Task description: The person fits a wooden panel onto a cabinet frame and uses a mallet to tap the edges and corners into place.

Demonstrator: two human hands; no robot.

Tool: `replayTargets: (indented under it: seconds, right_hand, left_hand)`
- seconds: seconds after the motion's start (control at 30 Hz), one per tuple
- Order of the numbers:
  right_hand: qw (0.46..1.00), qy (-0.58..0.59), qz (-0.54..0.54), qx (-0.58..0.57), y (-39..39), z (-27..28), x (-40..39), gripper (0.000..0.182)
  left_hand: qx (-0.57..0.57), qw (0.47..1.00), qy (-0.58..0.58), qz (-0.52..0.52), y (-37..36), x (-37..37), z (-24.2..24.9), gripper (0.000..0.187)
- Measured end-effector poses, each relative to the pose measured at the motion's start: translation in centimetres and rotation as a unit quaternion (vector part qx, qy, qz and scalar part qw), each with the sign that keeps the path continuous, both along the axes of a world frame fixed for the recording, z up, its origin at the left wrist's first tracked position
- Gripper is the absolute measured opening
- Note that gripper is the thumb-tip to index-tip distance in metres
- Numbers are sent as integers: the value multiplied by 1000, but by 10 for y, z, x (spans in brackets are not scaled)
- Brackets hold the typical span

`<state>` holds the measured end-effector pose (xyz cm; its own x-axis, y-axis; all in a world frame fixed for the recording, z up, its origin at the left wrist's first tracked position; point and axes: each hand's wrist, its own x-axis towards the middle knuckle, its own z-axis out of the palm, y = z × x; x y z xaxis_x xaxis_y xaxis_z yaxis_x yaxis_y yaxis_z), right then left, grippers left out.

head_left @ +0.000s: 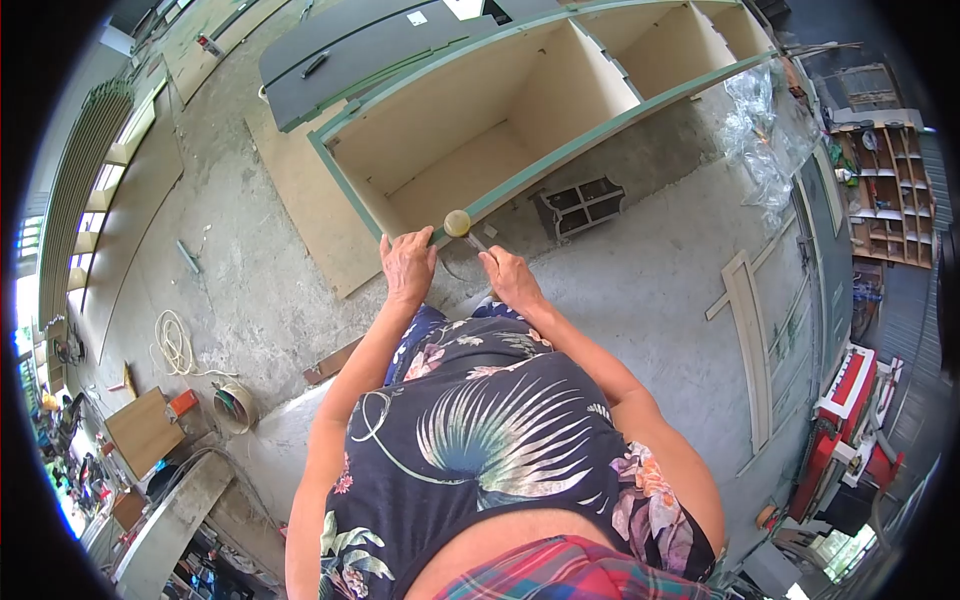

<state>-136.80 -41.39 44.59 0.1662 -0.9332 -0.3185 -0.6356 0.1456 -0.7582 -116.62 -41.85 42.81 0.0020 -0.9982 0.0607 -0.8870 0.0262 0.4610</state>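
Note:
A long open wooden cabinet [475,165] with green edges and inner dividers lies across the upper middle of the view. My left hand [409,268] rests at its near left corner, fingers closed around or against the green edge; whatever they pinch is too small to name. In my right hand [513,280] is the handle of a mallet with a round, pale yellowish head [457,223]. The mallet head is at the cabinet's near green edge, just right of my left hand; whether it touches the edge cannot be told.
Dark panels [375,55] lie beyond the cabinet. A small dark frame [582,208] and clear plastic wrap [757,140] are on the floor to the right. Coiled pale cord [174,345] lies at left, near a round container [236,407]. A red machine [838,420] stands at right.

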Motion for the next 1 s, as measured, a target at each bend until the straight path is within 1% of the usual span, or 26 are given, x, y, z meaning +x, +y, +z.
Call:
replayTargets:
  seconds: [0.17, 0.3, 0.4, 0.43, 0.47, 0.5, 0.6, 0.63, 0.67, 0.7, 0.73, 0.77, 0.87, 0.97, 1.0]
  right_hand:
    - [999, -43, 3, -24, -13, -10, -15, 33]
    - [994, -96, 25, -37, -19, -10, -30, 30]
    - [985, -140, 18, -102, -20, -15, -42, 26]
    - [972, -233, 1, 26, -21, -14, -50, 24]
    - [935, -320, -16, 154, -23, -11, -61, 22]
    - [874, -397, -31, 278, -25, -5, -71, 20]
    - [863, -428, -7, 267, -26, 23, -87, 16]
    - [891, -389, 32, 232, -30, 10, -97, 18]
    - [951, -273, 45, 138, -30, 6, -100, 19]
    - [986, -150, 55, 39, -29, 6, -100, 19]
    - [996, -23, 63, -62, -28, 6, -101, 20]
    - [998, 13, 48, -38, -28, 8, -103, 21]
    - [995, -36, 73, -65, -27, 20, -105, 26]
    - [985, -166, 54, -6, -24, 49, -93, 28]
    - [986, -156, 44, -46, -26, 46, -87, 28]
  left_hand:
    - [12, 1000, 0, 21, -5, -13, -4, 36]
    - [-21, 999, 2, 33, -5, -21, 0, 37]
    - [-35, 999, 0, 37, -5, -30, 1, 39]
    - [-39, 998, -2, 38, -5, -33, 0, 40]
    - [-44, 998, -3, 39, -5, -36, 0, 41]
    - [-45, 998, -3, 40, -6, -39, 0, 42]
    - [-52, 998, -2, 48, -6, -48, 0, 44]
    - [-55, 997, -2, 52, -6, -50, -1, 44]
    - [-58, 997, -1, 56, -7, -53, -2, 44]
    - [-59, 996, -4, 60, -7, -54, -4, 45]
    - [-60, 996, -7, 62, -7, -55, -5, 45]
    - [-61, 996, -10, 64, -8, -56, -6, 46]
    - [-46, 996, -19, 73, -7, -60, -1, 46]
    - [-46, 996, -21, 75, -7, -60, -6, 52]
    - [-40, 996, -27, 77, -5, -61, -4, 54]
